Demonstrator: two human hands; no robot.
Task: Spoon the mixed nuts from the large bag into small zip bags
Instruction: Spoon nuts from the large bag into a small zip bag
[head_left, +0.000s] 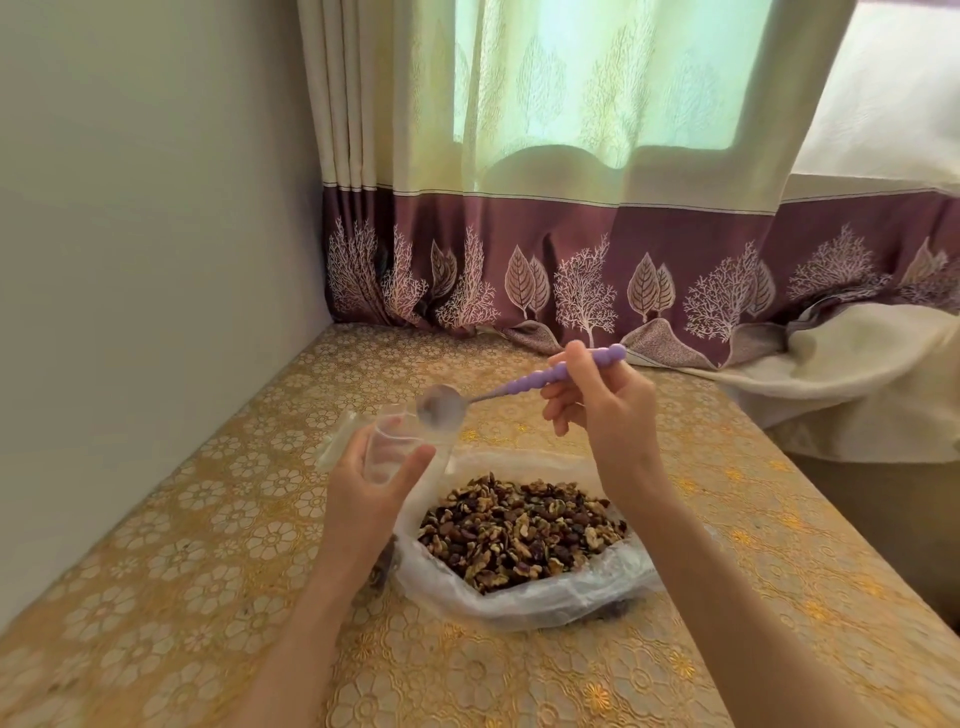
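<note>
Left hand: grips 1 small zip bag
Right hand: pinches 1 spoon
Large bag: 1, open, holding mixed nuts, on table

Open nut bag beside zip bag

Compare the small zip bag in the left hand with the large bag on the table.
The small zip bag looks empty; the large bag is heaped with mixed nuts. The small zip bag is held up off the table by the left hand; the large bag lies slumped on the table, mouth spread wide. The small zip bag is far smaller. Both are clear plastic.
</note>
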